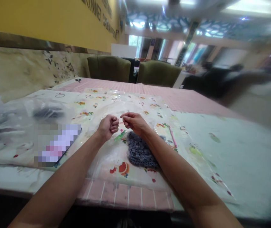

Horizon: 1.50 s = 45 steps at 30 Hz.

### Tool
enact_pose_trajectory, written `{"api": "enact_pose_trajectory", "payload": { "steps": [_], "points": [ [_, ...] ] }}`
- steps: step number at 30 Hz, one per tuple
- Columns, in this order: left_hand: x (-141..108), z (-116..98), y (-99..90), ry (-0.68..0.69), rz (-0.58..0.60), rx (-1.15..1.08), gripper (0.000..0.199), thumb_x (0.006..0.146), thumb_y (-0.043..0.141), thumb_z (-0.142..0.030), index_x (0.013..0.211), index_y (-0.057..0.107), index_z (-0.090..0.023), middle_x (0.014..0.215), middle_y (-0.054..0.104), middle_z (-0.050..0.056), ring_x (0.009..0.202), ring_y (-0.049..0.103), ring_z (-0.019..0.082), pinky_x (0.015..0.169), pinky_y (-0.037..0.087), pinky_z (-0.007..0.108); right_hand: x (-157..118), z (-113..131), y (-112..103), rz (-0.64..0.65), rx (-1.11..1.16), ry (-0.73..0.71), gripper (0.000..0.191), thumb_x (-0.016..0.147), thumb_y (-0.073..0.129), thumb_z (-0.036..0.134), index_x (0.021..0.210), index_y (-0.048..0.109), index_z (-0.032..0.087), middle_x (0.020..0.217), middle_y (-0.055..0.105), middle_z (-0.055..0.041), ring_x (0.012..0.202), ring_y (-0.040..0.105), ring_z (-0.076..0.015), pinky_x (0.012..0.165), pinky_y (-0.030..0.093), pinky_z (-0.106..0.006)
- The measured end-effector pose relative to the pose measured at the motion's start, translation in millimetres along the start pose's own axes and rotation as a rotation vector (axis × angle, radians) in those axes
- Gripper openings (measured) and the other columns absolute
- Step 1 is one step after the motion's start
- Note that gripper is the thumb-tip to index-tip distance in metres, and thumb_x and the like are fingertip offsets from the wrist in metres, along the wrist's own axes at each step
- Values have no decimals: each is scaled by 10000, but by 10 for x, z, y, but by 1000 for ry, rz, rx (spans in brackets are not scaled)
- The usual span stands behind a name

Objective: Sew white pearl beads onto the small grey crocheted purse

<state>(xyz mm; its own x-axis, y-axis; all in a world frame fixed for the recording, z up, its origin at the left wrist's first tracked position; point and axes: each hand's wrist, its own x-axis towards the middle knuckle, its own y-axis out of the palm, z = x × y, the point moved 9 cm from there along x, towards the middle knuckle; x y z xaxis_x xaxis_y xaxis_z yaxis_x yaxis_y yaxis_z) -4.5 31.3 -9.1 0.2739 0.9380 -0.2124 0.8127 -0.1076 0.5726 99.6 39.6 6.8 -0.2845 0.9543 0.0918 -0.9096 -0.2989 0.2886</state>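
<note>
Left hand: (pixel 108 127) curled in a fist; contents, if any, can't tell.
Right hand: (pixel 134 123) thumb and finger pinched; anything held too small to tell.
Gap: hands slightly apart, face to face.
Green tool: (pixel 120 135) on the tabletop (pixel 244 152), just on the wearer's side of the hands, left nearer; long axis slants away rightward.
Grey crochet: (pixel 137 150) nearer the wearer, partly behind right forearm (pixel 180 167).
Pink stick: (pixel 173 136) right of crochet.

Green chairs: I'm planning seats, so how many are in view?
2. One green chair stands beyond the table; the second green chair is just to its right. More may be hidden or lost in the blur.
</note>
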Motion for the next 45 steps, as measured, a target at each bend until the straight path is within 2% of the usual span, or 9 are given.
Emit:
{"api": "enact_pose_trajectory", "payload": {
  "steps": [4, 8, 12, 22, 33, 39, 41, 43, 45],
  "points": [
    [-41, 90, 120, -2, 64, 79, 317, 845, 529, -210, 581, 354, -198, 479, 228, -95, 352, 149, 34, 317, 113, 149, -18, -25, -50, -9, 40, -7, 246, 680, 790, 299, 820, 668, 137, 576, 520, 55, 495, 435, -52, 477, 294, -208],
    [-43, 101, 159, 55, 107, 125, 189, 833, 616, -212, 702, 489, -164, 519, 303, -94, 376, 207, 24, 341, 156, 126, 5, -16, -71, -24, 9, -24, 233, 673, 782, 308, 795, 670, 144, 610, 558, 40, 504, 435, -51, 487, 294, -213],
    [-27, 104, 162, 74, 133, 152, 154, 773, 655, -165, 717, 513, -145, 557, 402, -66, 394, 249, 15, 361, 194, 131, 12, -14, -86, -41, -43, -37, 212, 660, 748, 295, 784, 683, 136, 575, 557, 42, 505, 437, -58, 490, 301, -217],
    [-27, 104, 144, 99, 119, 212, 249, 749, 732, -237, 669, 521, -130, 545, 392, -61, 420, 284, 18, 381, 209, 144, -10, -49, -74, -60, -91, -49, 174, 680, 705, 283, 741, 615, 147, 500, 541, 61, 429, 412, -52, 454, 281, -209],
    [-59, 90, 166, 178, 65, 249, 133, 713, 647, -135, 662, 524, -143, 509, 400, -65, 406, 288, 27, 388, 210, 155, -37, -101, -27, -106, 47, 13, 140, 685, 720, 216, 744, 619, 139, 484, 501, 67, 413, 390, -47, 434, 259, -194],
    [-42, 76, 123, 211, 18, 210, 134, 682, 642, -112, 676, 515, -157, 511, 435, -62, 418, 336, 35, 399, 238, 147, -57, -105, 41, -93, 109, 72, 136, 741, 697, 203, 757, 576, 141, 559, 488, 63, 443, 374, -38, 444, 272, -185],
    [-16, 55, 84, 184, 6, 156, 151, 669, 609, -118, 647, 468, -168, 506, 396, -71, 396, 284, 29, 384, 212, 151, -36, -40, -3, -125, -112, 39, 154, 853, 619, 273, 785, 536, 162, 621, 512, 46, 456, 384, -45, 461, 311, -193],
    [13, 12, 16, 150, -20, 92, 178, 655, 562, -131, 609, 399, -182, 501, 357, -74, 375, 226, 24, 366, 181, 158, 11, 50, -95, -186, -586, 7, 220, 977, 437, 319, 844, 530, 171, 694, 568, 6, 494, 444, -69, 502, 374, -212],
    [34, -45, -66, 121, -55, 37, 202, 654, 523, -141, 585, 342, -197, 494, 328, -74, 358, 198, 23, 350, 157, 163, 88, 105, -199, -230, -1025, 7, 294, 1013, 339, 305, 888, 563, 160, 777, 626, -54, 607, 546, -115, 586, 437, -246]
  ]
}}
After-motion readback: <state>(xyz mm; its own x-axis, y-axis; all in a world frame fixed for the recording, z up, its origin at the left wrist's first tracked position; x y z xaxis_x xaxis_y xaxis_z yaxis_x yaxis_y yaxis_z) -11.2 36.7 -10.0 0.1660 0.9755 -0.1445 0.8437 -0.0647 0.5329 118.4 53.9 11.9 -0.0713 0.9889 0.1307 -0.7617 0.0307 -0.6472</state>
